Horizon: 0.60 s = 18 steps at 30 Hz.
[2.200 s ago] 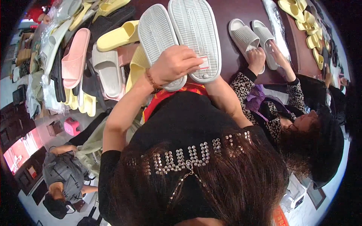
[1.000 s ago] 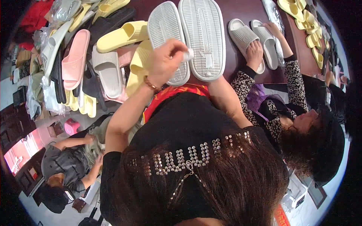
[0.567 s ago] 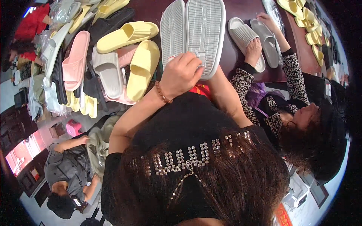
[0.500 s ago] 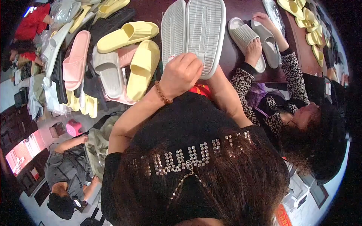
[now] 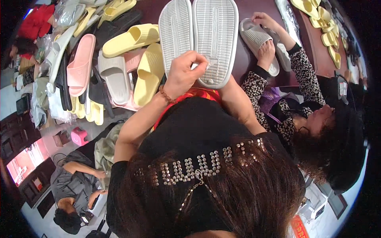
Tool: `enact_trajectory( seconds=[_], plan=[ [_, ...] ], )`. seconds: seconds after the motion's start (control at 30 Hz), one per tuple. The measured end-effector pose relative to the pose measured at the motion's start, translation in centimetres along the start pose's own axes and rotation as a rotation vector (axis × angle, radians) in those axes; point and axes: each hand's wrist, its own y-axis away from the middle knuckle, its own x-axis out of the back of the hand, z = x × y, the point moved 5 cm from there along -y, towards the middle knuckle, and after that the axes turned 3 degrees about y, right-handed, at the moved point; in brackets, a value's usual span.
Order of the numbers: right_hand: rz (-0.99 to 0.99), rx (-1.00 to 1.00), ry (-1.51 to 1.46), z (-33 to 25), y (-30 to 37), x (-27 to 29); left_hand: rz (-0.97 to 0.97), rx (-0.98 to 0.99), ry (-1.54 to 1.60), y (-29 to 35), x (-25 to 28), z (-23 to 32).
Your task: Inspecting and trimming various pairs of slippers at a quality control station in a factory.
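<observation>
A pair of light grey slippers (image 5: 214, 35) is held up in front of me, side by side, ribbed soles facing me. My left hand (image 5: 184, 71), with a brown bead bracelet at the wrist, is closed in a pinch over the heel end of the soles. Whatever sits between thumb and forefinger is too small to make out. My right forearm (image 5: 238, 99) reaches behind the right slipper; its hand and fingers are hidden by the pair, which it supports from behind.
Yellow slippers (image 5: 149, 75), a pink slipper (image 5: 81, 65) and a grey slipper (image 5: 115, 77) are heaped at the left. On the right, a co-worker's hands (image 5: 266, 53) handle grey slippers on the dark red table (image 5: 254, 8). More yellow slippers (image 5: 329, 39) lie at far right.
My left hand has turned and drawn slightly left and down, thumb and forefinger now showing in a pinch. The slippers have shifted a little left. The co-worker's far hand has moved left.
</observation>
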Motion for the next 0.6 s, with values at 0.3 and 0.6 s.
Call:
enact_trajectory(
  seconds=[0.3,0.6],
  plan=[
    [0.031,0.011,-0.021,-0.4,-0.9,0.4,0.069,0.402,0.909,-0.4,1.8,-3.1],
    [0.097,0.046,-0.031,-0.8,-1.6,-0.1,0.428,0.249,0.661,1.5,12.2,-4.0]
  ],
)
